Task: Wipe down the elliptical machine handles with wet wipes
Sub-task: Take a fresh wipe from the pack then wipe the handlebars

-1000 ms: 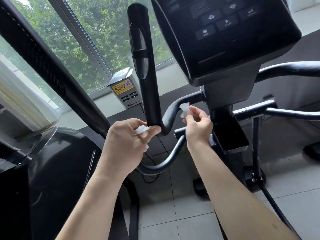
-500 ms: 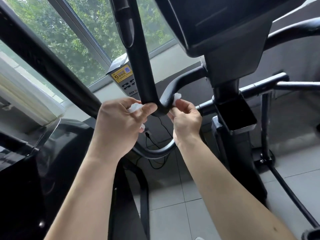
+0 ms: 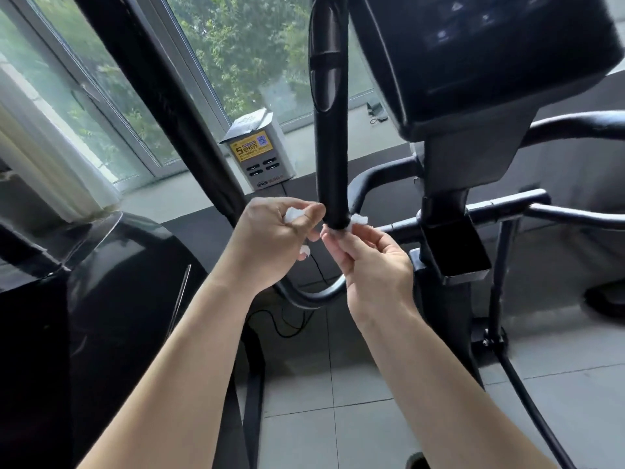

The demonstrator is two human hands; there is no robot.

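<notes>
The black upright handle (image 3: 330, 147) of the elliptical rises in the middle of the view and ends low between my hands. My left hand (image 3: 270, 242) grips a crumpled white wet wipe (image 3: 293, 214) just left of the handle's lower end. My right hand (image 3: 368, 265) pinches another bit of white wipe (image 3: 358, 219) against the handle's lower right side. Whether the two white bits are one wipe passing behind the handle is hidden. A curved black handlebar (image 3: 368, 184) branches right toward the console post.
The black console (image 3: 490, 62) hangs at upper right on its post (image 3: 449, 211). A grey charging box with a yellow label (image 3: 258, 157) stands on the window sill. Another black machine (image 3: 84, 299) fills the left. Grey floor tiles (image 3: 355, 418) lie below.
My view has tilted up and shifted, so the handle now stands more upright in the middle. Both hands have come closer together at the handle's lower end, each still holding wipe.
</notes>
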